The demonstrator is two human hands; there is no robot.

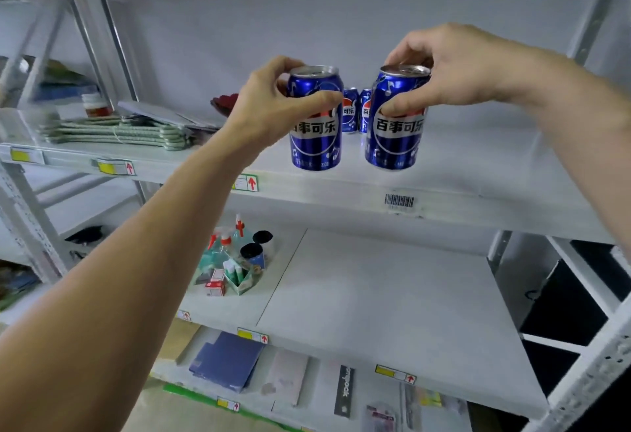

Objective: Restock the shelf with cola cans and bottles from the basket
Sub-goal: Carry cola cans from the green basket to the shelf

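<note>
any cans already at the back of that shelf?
Yes, two small blue cans stand at the back of the shelf, visible between the two held cans.

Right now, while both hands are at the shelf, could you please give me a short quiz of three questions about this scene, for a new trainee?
1. True or false: the left hand and the right hand each hold one blue cola can.
2. How many cola cans already stand at the back of the shelf, seen between the two held ones?
A) none B) two C) five
3. Fill in: the folded green cloths lie on the ______ side of the same shelf.

Key:
1. True: the left can and the right can are both gripped near the top.
2. B: two back cans are visible.
3. Left.
</note>
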